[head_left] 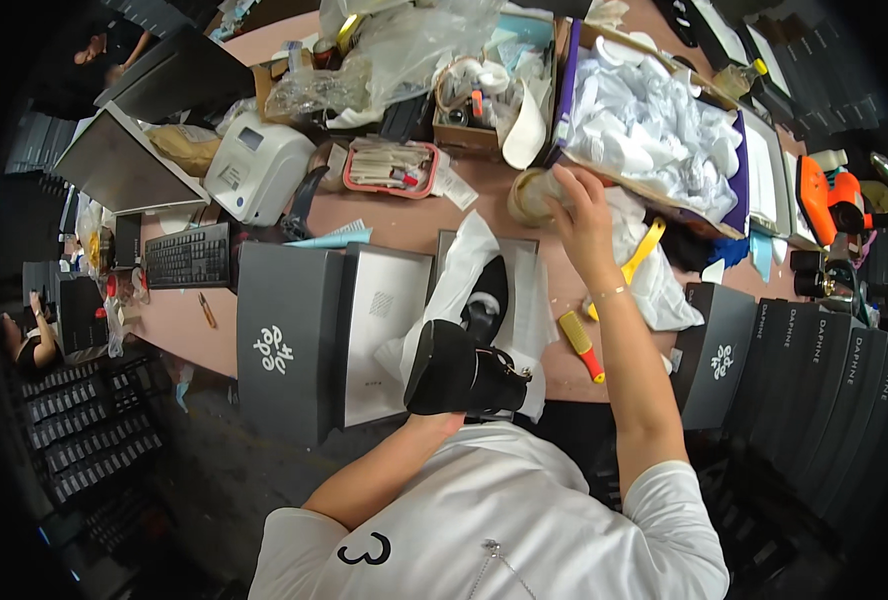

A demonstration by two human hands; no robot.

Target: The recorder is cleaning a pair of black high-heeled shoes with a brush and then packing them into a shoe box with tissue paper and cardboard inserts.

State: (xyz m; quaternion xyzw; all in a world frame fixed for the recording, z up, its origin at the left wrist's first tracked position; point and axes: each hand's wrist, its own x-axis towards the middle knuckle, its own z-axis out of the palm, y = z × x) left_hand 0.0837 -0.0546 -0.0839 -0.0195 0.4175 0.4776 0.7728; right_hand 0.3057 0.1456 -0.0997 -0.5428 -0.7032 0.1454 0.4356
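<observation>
My left hand (437, 422) holds a black shoe (444, 372) up near my body; the shoe hides most of its fingers. Another black shoe (488, 300) lies beyond it on white tissue paper (461, 260), in an open grey shoebox. My right hand (586, 213) reaches forward across the table, its curled fingers against the rim of a small round jar (535, 196) with pale brown contents. Below that forearm lies a brush (581, 346) with a red and yellow handle. A yellow-handled tool (644, 252) rests on white cloth or paper to the right.
A grey box lid (289, 340) stands left of the open box. Farther back are a keyboard (188, 258), a label printer (260, 172), a red-rimmed tray (391, 168) and a purple-edged box (741, 180) of crumpled white paper. Grey shoeboxes (809, 370) line the right side.
</observation>
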